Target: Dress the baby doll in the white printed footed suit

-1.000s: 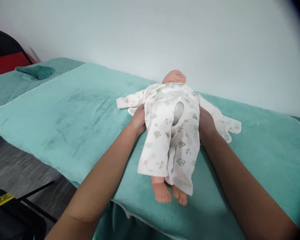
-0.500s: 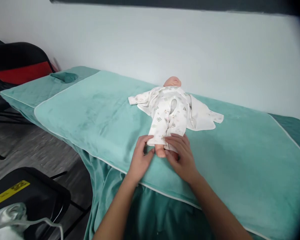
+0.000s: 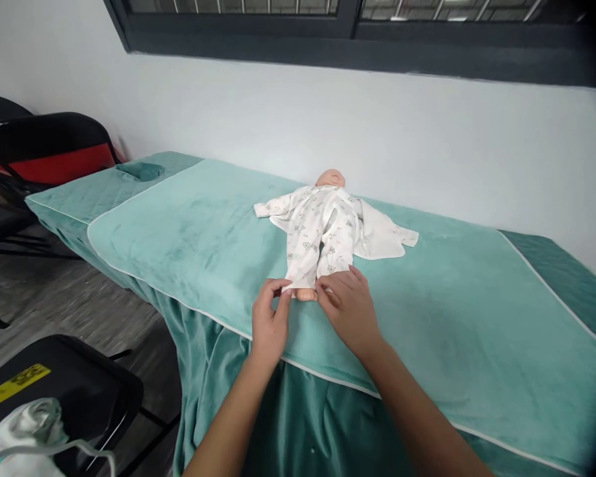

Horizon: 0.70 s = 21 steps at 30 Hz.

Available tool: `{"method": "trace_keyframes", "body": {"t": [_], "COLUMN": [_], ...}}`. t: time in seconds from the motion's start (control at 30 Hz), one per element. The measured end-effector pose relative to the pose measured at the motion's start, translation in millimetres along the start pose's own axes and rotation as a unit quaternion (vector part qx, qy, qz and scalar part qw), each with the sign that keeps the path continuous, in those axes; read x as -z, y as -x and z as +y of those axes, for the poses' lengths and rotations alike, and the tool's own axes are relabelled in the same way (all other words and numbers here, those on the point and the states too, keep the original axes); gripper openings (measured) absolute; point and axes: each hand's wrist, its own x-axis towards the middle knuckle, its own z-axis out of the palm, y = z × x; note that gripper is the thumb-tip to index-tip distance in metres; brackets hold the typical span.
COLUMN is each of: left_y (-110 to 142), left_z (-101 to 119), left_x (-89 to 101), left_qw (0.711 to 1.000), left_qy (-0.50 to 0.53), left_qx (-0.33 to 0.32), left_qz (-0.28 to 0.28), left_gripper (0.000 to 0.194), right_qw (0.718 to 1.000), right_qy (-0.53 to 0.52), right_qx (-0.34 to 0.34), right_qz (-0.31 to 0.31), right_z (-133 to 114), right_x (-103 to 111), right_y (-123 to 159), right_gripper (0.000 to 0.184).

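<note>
A doll [image 3: 330,177] lies on a green bed [image 3: 457,305]. The left hand [image 3: 269,321] and right hand [image 3: 350,308], both nearly closed, pinch its patterned trousers [image 3: 304,246] at the leg ends.

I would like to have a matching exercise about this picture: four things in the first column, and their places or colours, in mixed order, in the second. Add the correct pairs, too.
Column 1
1. doll's head
2. left hand
3. window frame
4. label strip

Column 2
A. yellow, on the black chair seat
B. at a trouser cuff
C. at the far end of the printed clothes
D. dark, above the bed cover

Pairs: 1-C, 2-B, 3-D, 4-A
</note>
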Motion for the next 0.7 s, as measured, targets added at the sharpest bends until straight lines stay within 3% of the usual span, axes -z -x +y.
{"method": "trace_keyframes", "body": {"t": [0.1,0.23,0.3,0.5,0.63,0.7], "left_y": [9,9,5,5,16,17], "left_z": [6,25,33,22,9,10], "left_x": [6.8,4.0,1.2,9.4,14.2,9.5], "left_qw": [0.999,0.992,0.989,0.989,0.982,0.974], "left_qy": [-0.030,-0.060,-0.061,-0.103,-0.166,-0.187], "left_qx": [-0.022,-0.095,-0.120,-0.102,-0.090,-0.116], "left_qz": [-0.007,-0.057,-0.062,-0.002,0.030,0.049], "left_gripper": [0.015,0.013,0.013,0.013,0.012,0.013], "right_qw": [1.000,0.999,0.999,0.995,0.994,0.993], "right_qy": [-0.007,-0.033,-0.043,-0.093,-0.093,-0.098], "right_qx": [0.011,0.001,0.001,0.004,0.046,0.004], "right_qz": [0.005,0.001,-0.001,0.023,0.025,0.069], "right_z": [1,0,-5,-14,2,15], "right_x": [0,-7,-9,-5,0,1], "right_y": [7,8,5,16,36,41], "right_gripper": [0.008,0.025,0.018,0.012,0.018,0.022]}}
